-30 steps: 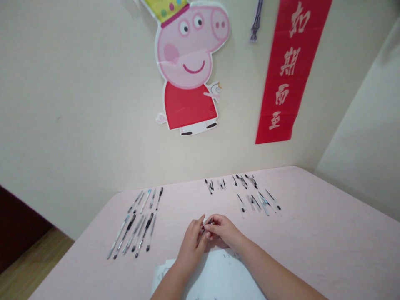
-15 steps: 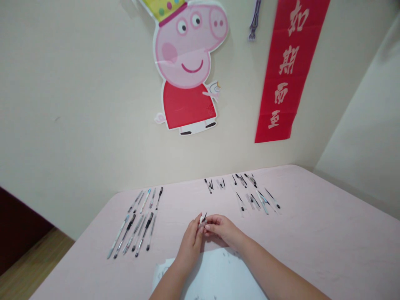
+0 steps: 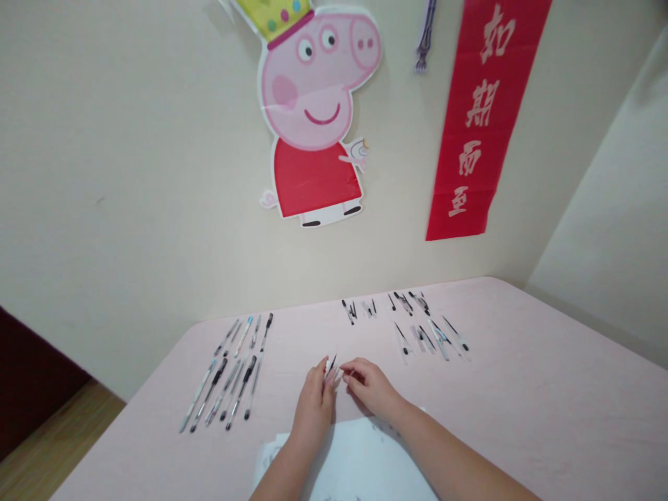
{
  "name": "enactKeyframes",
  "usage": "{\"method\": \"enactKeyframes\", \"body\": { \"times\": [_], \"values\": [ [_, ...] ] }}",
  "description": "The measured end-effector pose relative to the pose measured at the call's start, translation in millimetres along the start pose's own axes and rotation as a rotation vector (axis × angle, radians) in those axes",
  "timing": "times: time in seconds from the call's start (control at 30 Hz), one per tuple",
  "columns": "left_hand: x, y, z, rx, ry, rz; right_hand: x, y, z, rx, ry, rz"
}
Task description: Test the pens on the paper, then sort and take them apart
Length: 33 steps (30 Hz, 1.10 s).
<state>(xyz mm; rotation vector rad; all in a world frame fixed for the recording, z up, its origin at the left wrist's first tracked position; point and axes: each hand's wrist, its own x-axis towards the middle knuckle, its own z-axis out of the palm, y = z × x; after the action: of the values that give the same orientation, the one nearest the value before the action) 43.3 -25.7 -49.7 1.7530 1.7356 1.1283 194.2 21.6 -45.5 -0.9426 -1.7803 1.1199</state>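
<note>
My left hand [image 3: 315, 400] pinches a small pen part [image 3: 330, 364], clear with a black end, which sticks up from its fingertips. My right hand [image 3: 369, 384] is right beside it, fingers curled and pinched near the same part; what they hold, if anything, is too small to make out. Both hands hover above the pink table [image 3: 522, 403], just beyond a white sheet of paper [image 3: 355, 463].
Several assembled pens [image 3: 229, 379] lie in rows at the left of the table. Loose pen caps and parts [image 3: 422, 327] lie in groups at the back right. A cartoon pig cut-out [image 3: 313, 118] and a red banner [image 3: 480, 118] hang on the wall behind.
The hands have drawn slightly apart. The pen part, earlier held between both hands, now points up from my left fingertips.
</note>
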Motion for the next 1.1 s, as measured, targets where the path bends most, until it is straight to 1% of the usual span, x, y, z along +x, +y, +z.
{"method": "enactKeyframes", "body": {
  "times": [0.1,0.2,0.27,0.4,0.57,0.7,0.9,1.1],
  "values": [
    [6.0,8.6,-3.0,0.139,-0.023,-0.028,-0.2,0.8,-0.5,-0.016,-0.001,-0.004],
    [20.3,16.9,-4.4,0.304,-0.087,-0.048,0.5,5.1,0.6,0.026,-0.003,0.000],
    [34.9,19.4,-2.9,0.382,-0.108,-0.046,1.2,8.4,1.5,0.074,-0.013,0.011],
    [71.6,18.8,5.0,0.565,-0.085,-0.084,2.1,10.3,1.8,0.108,-0.001,0.036],
    [116.9,18.6,16.9,0.663,-0.056,-0.152,1.5,7.5,1.1,0.067,0.015,0.024],
    [142.8,17.7,25.2,0.718,-0.039,-0.187,1.7,9.6,2.0,0.053,0.027,0.031],
    [161.0,13.1,33.2,0.762,0.008,-0.212,2.6,14.4,3.8,0.067,0.021,0.042],
    [170.6,10.1,34.0,0.803,0.025,-0.213,1.1,8.2,1.3,0.058,0.008,0.076]
  ]
}}
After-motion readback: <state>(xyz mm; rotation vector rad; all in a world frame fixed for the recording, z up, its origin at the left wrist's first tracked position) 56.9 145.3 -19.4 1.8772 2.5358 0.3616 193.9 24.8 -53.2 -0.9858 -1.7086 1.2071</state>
